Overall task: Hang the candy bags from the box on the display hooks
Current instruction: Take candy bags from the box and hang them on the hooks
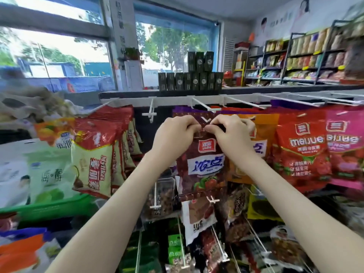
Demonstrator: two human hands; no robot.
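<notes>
A dark red candy bag hangs upright in front of me, held by its top edge. My left hand pinches the top left of the bag and my right hand pinches the top right. The bag's top sits just below the tip of a white display hook that juts from the white rail. An empty white hook sticks out to the left of it. The box is not in view.
Red-and-cream bags hang at left, orange, red and pink bags at right. More hooks and snack bags fill the rack below. Dark green cartons stand on the shelf top. Stocked shelves line the far right wall.
</notes>
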